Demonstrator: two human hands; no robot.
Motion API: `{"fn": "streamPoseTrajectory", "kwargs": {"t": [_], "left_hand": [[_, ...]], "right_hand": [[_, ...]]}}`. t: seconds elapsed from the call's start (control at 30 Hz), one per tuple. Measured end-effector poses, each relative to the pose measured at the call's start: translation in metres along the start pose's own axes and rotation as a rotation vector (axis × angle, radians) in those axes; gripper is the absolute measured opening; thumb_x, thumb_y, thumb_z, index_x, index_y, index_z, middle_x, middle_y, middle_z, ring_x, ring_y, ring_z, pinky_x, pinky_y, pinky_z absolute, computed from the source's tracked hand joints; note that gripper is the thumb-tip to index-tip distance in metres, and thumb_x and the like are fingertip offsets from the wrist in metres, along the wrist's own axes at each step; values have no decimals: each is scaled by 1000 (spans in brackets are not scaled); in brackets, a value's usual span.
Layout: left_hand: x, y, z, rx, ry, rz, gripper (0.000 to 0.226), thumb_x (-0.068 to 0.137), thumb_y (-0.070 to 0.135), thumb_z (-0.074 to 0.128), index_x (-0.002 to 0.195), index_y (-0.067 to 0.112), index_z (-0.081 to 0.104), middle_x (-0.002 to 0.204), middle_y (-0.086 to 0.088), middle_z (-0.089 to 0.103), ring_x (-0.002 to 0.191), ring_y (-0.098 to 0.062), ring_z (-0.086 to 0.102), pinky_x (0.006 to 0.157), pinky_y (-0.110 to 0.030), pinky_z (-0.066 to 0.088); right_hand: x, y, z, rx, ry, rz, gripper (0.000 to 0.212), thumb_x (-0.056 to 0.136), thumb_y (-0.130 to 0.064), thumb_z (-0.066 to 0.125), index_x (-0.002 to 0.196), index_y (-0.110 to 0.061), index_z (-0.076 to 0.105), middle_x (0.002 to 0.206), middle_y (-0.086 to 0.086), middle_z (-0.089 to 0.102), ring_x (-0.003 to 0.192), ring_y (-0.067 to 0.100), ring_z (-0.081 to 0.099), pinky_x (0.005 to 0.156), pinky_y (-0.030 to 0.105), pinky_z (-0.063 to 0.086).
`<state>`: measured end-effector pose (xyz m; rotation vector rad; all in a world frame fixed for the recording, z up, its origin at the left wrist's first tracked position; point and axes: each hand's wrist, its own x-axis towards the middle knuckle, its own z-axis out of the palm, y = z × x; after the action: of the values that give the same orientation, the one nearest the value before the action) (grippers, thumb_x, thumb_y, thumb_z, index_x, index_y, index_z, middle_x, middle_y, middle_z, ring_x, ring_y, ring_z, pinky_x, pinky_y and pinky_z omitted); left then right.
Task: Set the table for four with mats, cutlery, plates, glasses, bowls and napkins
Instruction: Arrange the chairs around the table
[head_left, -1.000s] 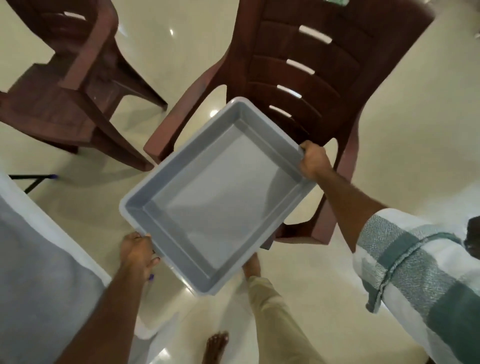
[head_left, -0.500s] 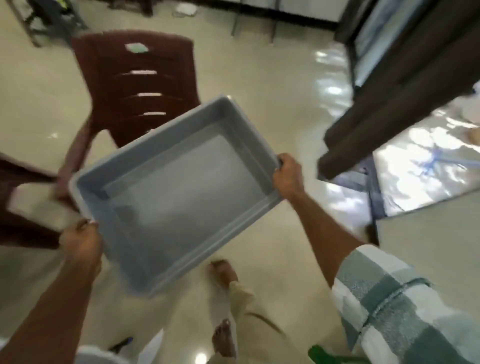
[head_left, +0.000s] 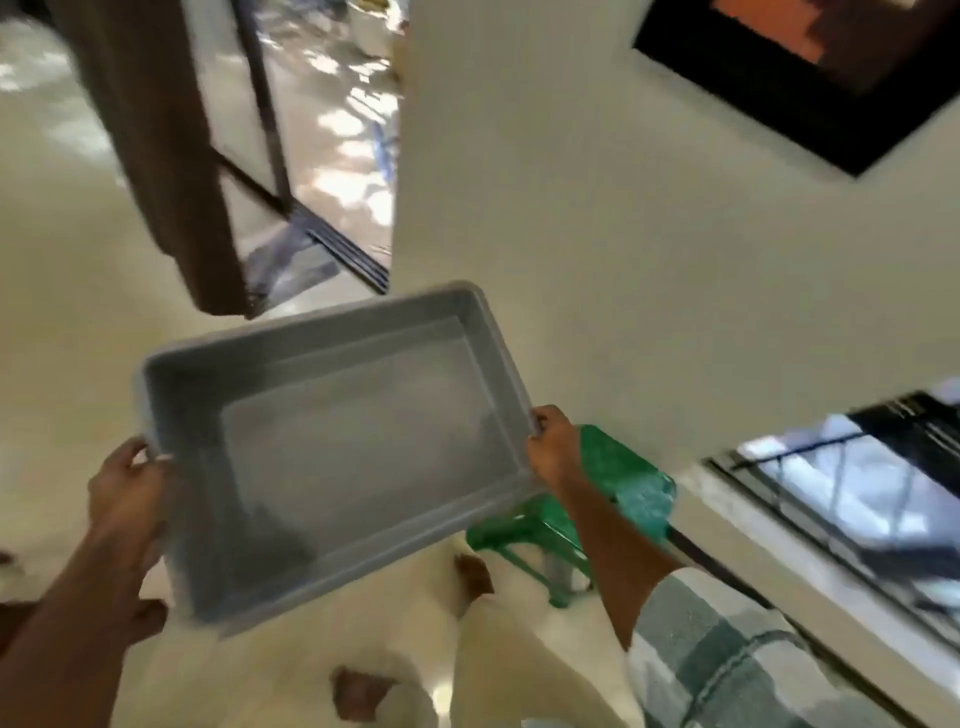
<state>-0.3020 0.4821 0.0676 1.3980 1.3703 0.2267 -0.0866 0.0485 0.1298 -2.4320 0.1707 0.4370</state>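
Across the middle of the frame I carry a grey plastic tray (head_left: 332, 447), held out in front of me above the floor (head_left: 57, 332) and tipped a little, its far right corner higher than its near left corner. Nothing lies inside it; I see only its bare bottom and walls. My left hand (head_left: 127, 491) has a clenched grip on the rim of the left short side, at the lower left of the frame, with the thumb over the edge. My right hand (head_left: 553, 449) grasps the rim of the right short side, right of centre, fingers curled round the edge. Both grips are on the tray and on nothing else.

Below the tray, at the bottom centre, my 2 bare feet (head_left: 472, 574) and pale trouser legs show on the glossy cream floor. Just behind my right wrist stands a green plastic stool (head_left: 631, 480), partly hidden by my forearm. My right sleeve (head_left: 727, 660), checked in green and white, fills the lower right corner. Upper left, a dark brown door (head_left: 166, 171) stands beside a sliding glass panel (head_left: 244, 119). A cream wall (head_left: 571, 234) fills the upper centre, with a dark frame (head_left: 810, 98) at the upper right and a window (head_left: 857, 478) at the right edge. Everything is blurred.
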Motion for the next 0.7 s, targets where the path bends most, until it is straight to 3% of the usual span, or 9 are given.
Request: {"fn": "streamPoseTrajectory", "kwargs": {"t": [0.1, 0.2, 0.3, 0.4, 0.47, 0.6, 0.7], "left_hand": [[-59, 57, 99, 83, -138, 172, 43, 89, 8, 57, 130, 20, 62, 100, -13, 68, 74, -23, 57, 65, -29, 48], [-83, 60, 193, 142, -240, 224, 40, 93, 6, 58, 131, 18, 62, 108, -12, 66, 79, -28, 61, 67, -25, 52], [-106, 50, 285, 258, -391, 197, 46, 86, 12, 61, 130, 24, 63, 116, -15, 70, 89, -32, 66, 81, -40, 54], [-132, 30, 360, 397, -520, 173, 40, 80, 14, 56, 117, 22, 67, 116, -26, 67, 87, -38, 66, 74, -51, 52], [-157, 20, 402, 474, -588, 195, 31, 84, 9, 51, 107, 23, 68, 111, -24, 69, 80, -31, 63, 70, -41, 47], [-183, -4, 467, 617, -711, 195, 36, 85, 10, 50, 113, 24, 69, 109, -7, 71, 94, -35, 69, 70, -38, 55], [-198, -15, 506, 678, -763, 192, 35, 87, 7, 53, 115, 22, 69, 108, -4, 71, 94, -31, 69, 72, -39, 58]], "right_hand": [[9, 74, -48, 2, 50, 135, 36, 83, -1, 65, 117, -10, 67, 107, 15, 71, 98, 34, 67, 86, 42, 57], [18, 147, -85, -10, 96, 247, 37, 85, -1, 62, 121, -11, 68, 108, 18, 72, 102, 36, 67, 87, 37, 51], [27, 219, -120, -62, 121, 415, 29, 86, -5, 65, 114, -8, 69, 109, 18, 70, 103, 36, 66, 80, 30, 47], [28, 282, -150, -109, 137, 529, 27, 80, -6, 68, 107, -4, 71, 108, 18, 71, 102, 35, 66, 78, 27, 46], [24, 320, -166, -135, 130, 611, 24, 83, -8, 68, 107, -5, 70, 110, 18, 70, 104, 36, 65, 81, 31, 49], [15, 380, -186, -153, 98, 750, 18, 85, -6, 67, 102, -6, 66, 106, 16, 69, 98, 34, 65, 85, 40, 56], [12, 416, -190, -114, 108, 795, 21, 83, -5, 68, 104, -7, 67, 107, 14, 70, 99, 33, 66, 89, 44, 57]]}}
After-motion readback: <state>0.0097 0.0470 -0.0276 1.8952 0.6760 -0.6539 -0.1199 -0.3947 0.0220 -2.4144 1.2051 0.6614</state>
